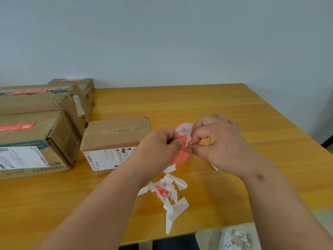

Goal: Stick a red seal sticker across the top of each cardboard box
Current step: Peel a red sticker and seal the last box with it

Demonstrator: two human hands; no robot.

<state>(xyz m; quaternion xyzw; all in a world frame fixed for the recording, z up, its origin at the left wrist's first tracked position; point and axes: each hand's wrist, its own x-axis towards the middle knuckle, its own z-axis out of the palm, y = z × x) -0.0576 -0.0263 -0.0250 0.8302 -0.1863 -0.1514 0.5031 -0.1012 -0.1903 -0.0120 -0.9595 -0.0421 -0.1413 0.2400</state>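
A red sticker (181, 153) is pinched between both hands just above the wooden table (198, 105), right in the middle of the view. Its upper end is gripped by the left hand (160, 147) under the thumb, while the curled-over edge is nipped by the right hand (218, 143) between thumb and forefinger. A sticker roll (184, 129) is half hidden right behind the fingers. The bare box (115, 139), with no red seal on top yet, is parked just left of the left hand. Three sealed boxes (36, 127) are lined up further left, each already crossed by a red strip. A pile of torn white backing scraps (171, 193) is scattered on the table just below the hands.
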